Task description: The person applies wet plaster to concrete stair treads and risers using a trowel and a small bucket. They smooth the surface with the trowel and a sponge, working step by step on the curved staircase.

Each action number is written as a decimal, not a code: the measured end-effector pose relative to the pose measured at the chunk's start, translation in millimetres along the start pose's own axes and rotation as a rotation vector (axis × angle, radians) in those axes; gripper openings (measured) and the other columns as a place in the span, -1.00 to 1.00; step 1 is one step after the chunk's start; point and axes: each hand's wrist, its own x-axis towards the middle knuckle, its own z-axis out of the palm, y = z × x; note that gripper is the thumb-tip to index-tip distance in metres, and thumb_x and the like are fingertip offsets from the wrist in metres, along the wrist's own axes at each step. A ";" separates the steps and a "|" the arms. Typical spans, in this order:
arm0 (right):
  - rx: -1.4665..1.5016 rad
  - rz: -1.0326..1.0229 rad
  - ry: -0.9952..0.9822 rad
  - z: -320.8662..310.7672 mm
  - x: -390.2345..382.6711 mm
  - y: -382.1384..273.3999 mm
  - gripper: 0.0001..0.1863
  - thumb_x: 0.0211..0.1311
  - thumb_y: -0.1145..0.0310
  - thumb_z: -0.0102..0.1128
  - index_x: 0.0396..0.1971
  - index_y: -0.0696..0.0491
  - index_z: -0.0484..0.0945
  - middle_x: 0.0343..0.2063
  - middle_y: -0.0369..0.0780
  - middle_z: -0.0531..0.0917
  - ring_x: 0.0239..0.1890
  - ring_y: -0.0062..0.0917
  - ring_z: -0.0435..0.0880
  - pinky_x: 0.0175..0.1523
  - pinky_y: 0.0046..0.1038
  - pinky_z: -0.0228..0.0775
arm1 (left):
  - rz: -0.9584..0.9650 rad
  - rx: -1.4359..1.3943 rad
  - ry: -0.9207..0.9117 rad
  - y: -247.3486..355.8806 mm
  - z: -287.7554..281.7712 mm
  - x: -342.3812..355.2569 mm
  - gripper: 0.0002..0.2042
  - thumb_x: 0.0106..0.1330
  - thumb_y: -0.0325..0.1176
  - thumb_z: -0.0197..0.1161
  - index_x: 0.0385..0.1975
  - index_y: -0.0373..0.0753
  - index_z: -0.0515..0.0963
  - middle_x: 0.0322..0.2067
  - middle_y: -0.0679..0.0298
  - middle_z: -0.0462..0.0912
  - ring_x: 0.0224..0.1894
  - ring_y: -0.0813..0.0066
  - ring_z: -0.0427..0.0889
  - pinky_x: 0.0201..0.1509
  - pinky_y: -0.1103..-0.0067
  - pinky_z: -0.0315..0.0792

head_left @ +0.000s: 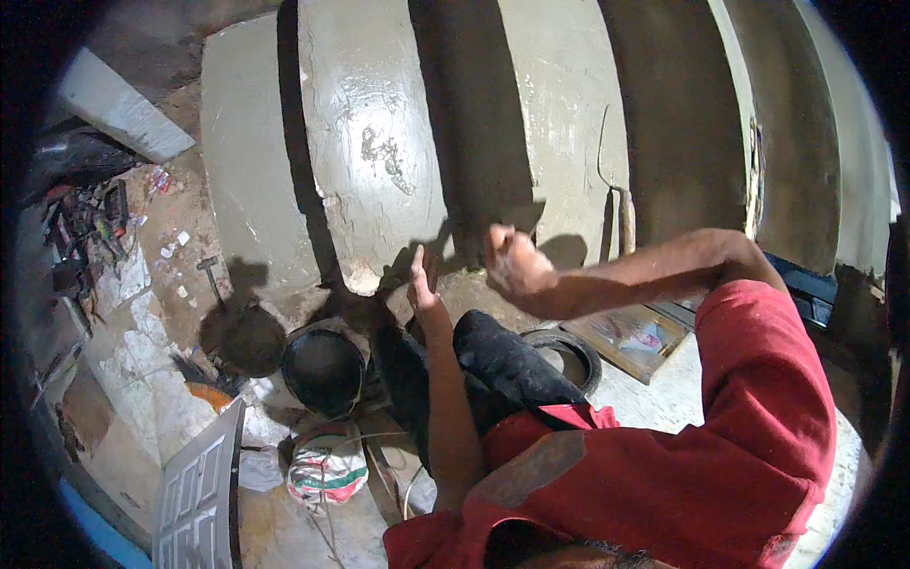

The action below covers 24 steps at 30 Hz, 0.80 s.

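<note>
My left hand (424,282) is raised in front of the wet grey plaster, fingers stretched out, with nothing seen in it. To its right, my right hand (517,266) is closed with the fingers curled in. Whether it holds anything is hidden, and dark shadows fall around it. Both hands are apart from each other, above my dark trousers (502,356). Ahead run pale plastered bands (370,142) with dark strips between them, like steps. The nearest light band has a rough, scratched patch. A thin bent rod with a wooden handle (627,223) leans against the plaster beyond my right forearm.
A black bucket (324,375) stands left of my legs, near a striped white sack (327,467) and a white panelled door (197,495). Tools (90,232) lie heaped at far left. A black ring like a tyre (590,372) and a wooden-framed tray (649,365) lie right.
</note>
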 end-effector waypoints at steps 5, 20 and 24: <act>-0.076 -0.121 0.223 8.5 -75.2 -70.7 -0.65 0.00 0.25 0.33 -0.35 0.27 0.74 -0.23 -0.03 0.67 -0.13 -0.26 0.56 -0.37 -0.33 0.33 | 0.155 0.061 -0.024 -12.4 -12.4 -30.5 -0.29 0.61 0.20 -0.16 0.49 -0.27 0.34 0.47 0.17 0.41 0.49 0.18 0.38 0.38 0.42 0.33; 0.777 0.669 1.210 -7.9 38.2 391.2 -0.64 0.29 0.53 0.14 0.05 0.13 0.71 0.02 0.02 0.72 0.09 0.01 0.67 0.22 -0.12 0.54 | -0.026 0.208 -0.134 11.3 13.7 -39.1 -0.28 0.55 0.24 -0.05 0.49 -0.20 0.34 0.43 0.04 0.44 0.39 0.21 0.49 0.13 0.38 0.54; 0.616 0.679 1.308 -3.6 112.2 483.8 -0.60 0.26 0.48 0.14 0.09 0.05 0.71 0.01 0.02 0.72 0.07 0.02 0.68 0.22 -0.06 0.52 | -0.013 0.310 -0.251 -1.6 36.0 -13.3 -0.37 0.61 0.08 -0.06 0.48 -0.26 0.34 0.41 0.04 0.46 0.34 0.24 0.54 0.26 0.39 0.45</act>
